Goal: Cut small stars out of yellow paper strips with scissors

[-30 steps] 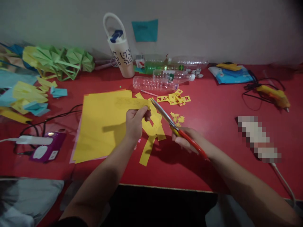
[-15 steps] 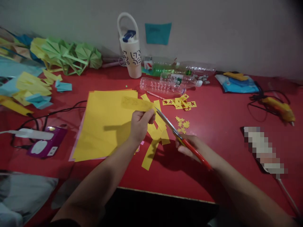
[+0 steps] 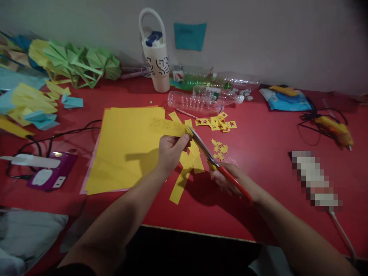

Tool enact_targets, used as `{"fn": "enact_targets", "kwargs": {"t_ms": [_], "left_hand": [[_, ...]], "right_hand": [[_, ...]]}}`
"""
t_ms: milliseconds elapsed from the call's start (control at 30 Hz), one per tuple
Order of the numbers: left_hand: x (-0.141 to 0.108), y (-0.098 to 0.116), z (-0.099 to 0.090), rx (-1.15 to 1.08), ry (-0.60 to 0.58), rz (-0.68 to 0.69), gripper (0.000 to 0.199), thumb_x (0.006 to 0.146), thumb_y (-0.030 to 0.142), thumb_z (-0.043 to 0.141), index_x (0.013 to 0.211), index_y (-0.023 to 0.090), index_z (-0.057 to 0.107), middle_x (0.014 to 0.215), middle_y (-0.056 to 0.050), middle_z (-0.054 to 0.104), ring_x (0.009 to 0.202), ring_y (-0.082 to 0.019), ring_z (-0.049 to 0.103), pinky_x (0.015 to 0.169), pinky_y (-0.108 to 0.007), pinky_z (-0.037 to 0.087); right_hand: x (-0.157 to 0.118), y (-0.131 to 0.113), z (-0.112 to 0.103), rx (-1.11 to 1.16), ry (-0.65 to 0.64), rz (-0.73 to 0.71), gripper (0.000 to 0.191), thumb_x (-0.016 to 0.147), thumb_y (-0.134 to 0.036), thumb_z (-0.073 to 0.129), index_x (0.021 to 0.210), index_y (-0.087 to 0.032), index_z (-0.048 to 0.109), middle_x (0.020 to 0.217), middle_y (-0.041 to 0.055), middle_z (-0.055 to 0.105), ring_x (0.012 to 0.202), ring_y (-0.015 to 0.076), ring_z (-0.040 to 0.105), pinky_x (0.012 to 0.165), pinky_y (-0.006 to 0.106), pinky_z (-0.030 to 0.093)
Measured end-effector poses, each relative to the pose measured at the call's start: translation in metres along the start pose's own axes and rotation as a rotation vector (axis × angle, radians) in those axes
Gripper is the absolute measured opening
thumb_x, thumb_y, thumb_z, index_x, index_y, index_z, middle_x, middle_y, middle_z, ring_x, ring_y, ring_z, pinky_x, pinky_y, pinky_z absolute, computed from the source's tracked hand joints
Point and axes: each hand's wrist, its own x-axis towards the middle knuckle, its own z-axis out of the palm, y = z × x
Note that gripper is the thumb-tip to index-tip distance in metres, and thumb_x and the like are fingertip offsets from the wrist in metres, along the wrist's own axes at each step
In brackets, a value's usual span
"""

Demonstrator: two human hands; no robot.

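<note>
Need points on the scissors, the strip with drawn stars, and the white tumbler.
Scissors [image 3: 224, 172]: head view, red handle near the pivot.
Strip with drawn stars [image 3: 166, 124]: head view, middle of its paper face.
White tumbler [image 3: 157, 63]: head view, patterned body.

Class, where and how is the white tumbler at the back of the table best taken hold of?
Probably by the loop handle, from above: the tumbler stands on its base, the loop arches over its lid, and plastic bottles lie to its right.
</note>
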Motion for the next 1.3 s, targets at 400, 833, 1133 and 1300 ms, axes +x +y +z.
{"fn": "enact_targets", "kwargs": {"t_ms": [400, 833, 1133, 1300], "left_hand": [[-0.001, 0.003, 0.0, 0.061, -0.02, 0.058, 0.026, 0.07, 0.032, 0.063, 0.049, 0.018, 0.056, 0.045, 0.001, 0.055, 0.043, -0.007, 0.048, 0.043, -0.021, 0.042], [-0.004, 0.007, 0.001, 0.093, -0.001, 0.034, 0.028, 0.07, 0.032, 0.061, 0.046, 0.019, 0.056, 0.044, 0.001, 0.052, 0.043, -0.008, 0.047, 0.043, -0.022, 0.041], [-0.004, 0.006, 0.002, 0.045, 0.001, 0.017, 0.026, 0.069, 0.032, 0.063, 0.048, 0.018, 0.057, 0.045, 0.001, 0.054, 0.043, -0.009, 0.049, 0.042, -0.023, 0.042], [-0.005, 0.006, 0.002, 0.063, 0.006, 0.019, 0.026, 0.07, 0.029, 0.061, 0.047, 0.018, 0.057, 0.045, 0.001, 0.053, 0.043, -0.008, 0.049, 0.042, -0.023, 0.041]], "right_hand": [[0.0, -0.001, 0.0, -0.031, 0.001, -0.067, 0.056, 0.081, -0.076, 0.054, 0.07, -0.024, 0.037, 0.052, -0.0091, 0.036, 0.04, 0.0065, 0.033, 0.038, 0.023, 0.029], [-0.004, -0.009, 0.0, -0.128, 0.016, -0.129, 0.049, 0.085, -0.067, 0.057, 0.072, -0.023, 0.041, 0.058, -0.0055, 0.042, 0.048, 0.0084, 0.034, 0.043, 0.025, 0.027], [-0.004, -0.007, -0.002, -0.13, -0.018, -0.149, 0.052, 0.085, -0.072, 0.053, 0.073, -0.023, 0.04, 0.057, -0.006, 0.039, 0.048, 0.0094, 0.034, 0.043, 0.025, 0.027], [-0.003, -0.007, 0.0, -0.152, 0.02, -0.145, 0.054, 0.085, -0.075, 0.05, 0.071, -0.024, 0.037, 0.058, -0.0051, 0.038, 0.05, 0.0101, 0.034, 0.044, 0.026, 0.026]]}}
